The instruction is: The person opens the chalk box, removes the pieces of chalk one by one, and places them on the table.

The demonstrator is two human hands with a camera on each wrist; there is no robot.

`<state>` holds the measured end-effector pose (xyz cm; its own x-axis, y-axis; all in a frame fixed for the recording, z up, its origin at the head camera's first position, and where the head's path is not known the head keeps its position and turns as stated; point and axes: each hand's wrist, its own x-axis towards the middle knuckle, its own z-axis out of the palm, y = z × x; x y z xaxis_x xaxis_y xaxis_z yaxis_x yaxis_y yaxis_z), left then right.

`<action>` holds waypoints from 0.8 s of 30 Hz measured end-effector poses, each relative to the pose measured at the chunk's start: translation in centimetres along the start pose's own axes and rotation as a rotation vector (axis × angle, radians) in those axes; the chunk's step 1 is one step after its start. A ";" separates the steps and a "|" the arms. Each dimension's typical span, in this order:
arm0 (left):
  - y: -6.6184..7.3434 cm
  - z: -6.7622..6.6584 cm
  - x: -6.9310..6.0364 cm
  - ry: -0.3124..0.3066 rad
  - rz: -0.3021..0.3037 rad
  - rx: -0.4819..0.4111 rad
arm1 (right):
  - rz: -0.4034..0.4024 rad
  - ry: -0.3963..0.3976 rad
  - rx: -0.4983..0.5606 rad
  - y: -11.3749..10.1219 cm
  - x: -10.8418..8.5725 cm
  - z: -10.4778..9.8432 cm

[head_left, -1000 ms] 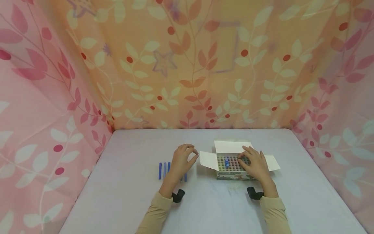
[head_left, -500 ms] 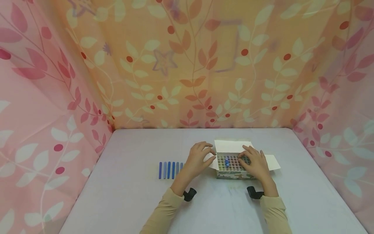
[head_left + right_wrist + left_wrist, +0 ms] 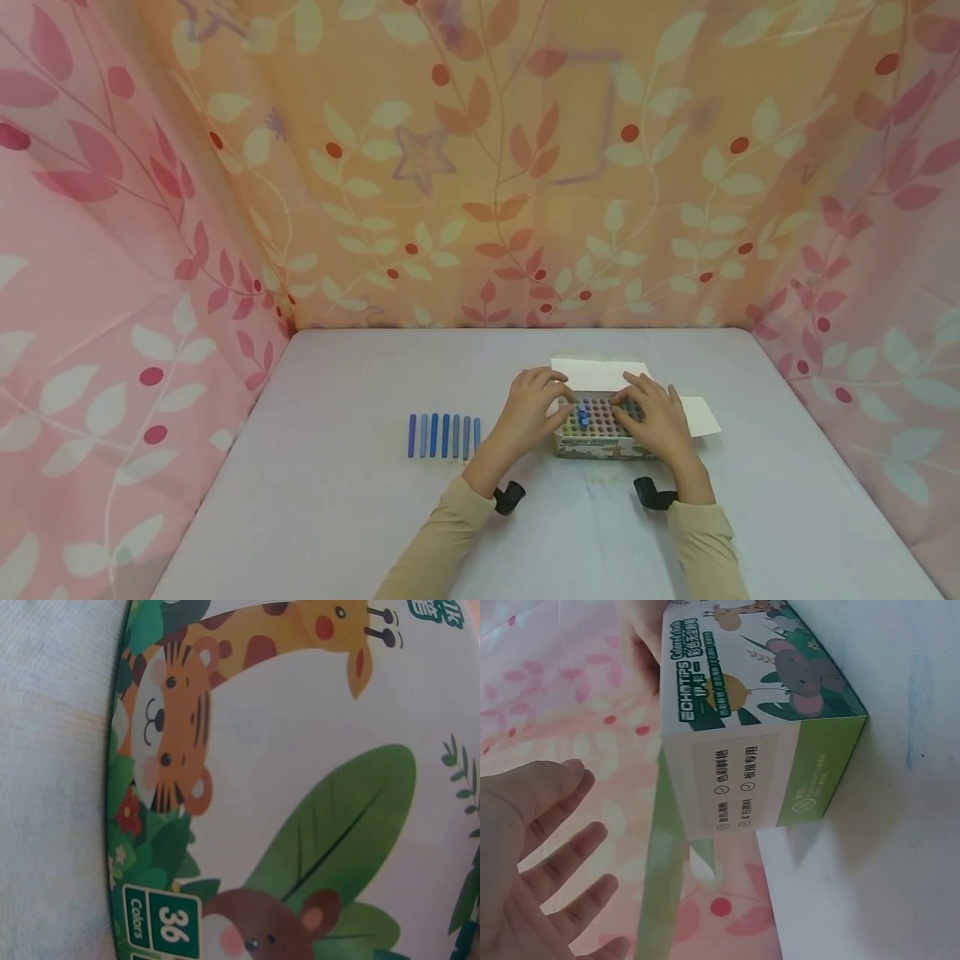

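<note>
A chalk box (image 3: 603, 448) with animal pictures stands on the table with its lid flaps folded out. Its inside shows rows of coloured chalk ends; a couple of blue chalk sticks (image 3: 582, 417) poke up above them. My left hand (image 3: 531, 412) is at the box's left end, covering the left flap; in the left wrist view its fingers (image 3: 577, 907) are loosely bent and hold nothing. Over the box's right part rests my right hand (image 3: 654, 417), thumb and index finger near the chalk; no stick shows in it. The right wrist view shows only the box front (image 3: 300, 787).
Several blue chalk sticks (image 3: 446, 436) lie side by side in a row on the white table (image 3: 315, 517), left of the box. A white flap (image 3: 701, 417) sticks out at the box's right. Patterned curtains (image 3: 480, 167) enclose the table at the back and sides.
My left hand has moved right, from beside the chalk row to the box's left end. The row of sticks it partly covered is now in sight. My right hand has stayed put.
</note>
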<state>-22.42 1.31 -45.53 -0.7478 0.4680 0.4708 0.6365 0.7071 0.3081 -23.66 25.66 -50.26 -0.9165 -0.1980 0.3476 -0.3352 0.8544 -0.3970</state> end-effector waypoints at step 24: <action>-0.7 4.3 1.5 -0.220 -0.019 0.124 | -0.004 0.011 0.003 0.3 0.0 0.0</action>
<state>-24.81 3.76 -48.60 -0.7914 0.5482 0.2707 0.6038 0.7703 0.2052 -23.75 25.88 -50.35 -0.9126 -0.1965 0.3586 -0.3399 0.8520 -0.3982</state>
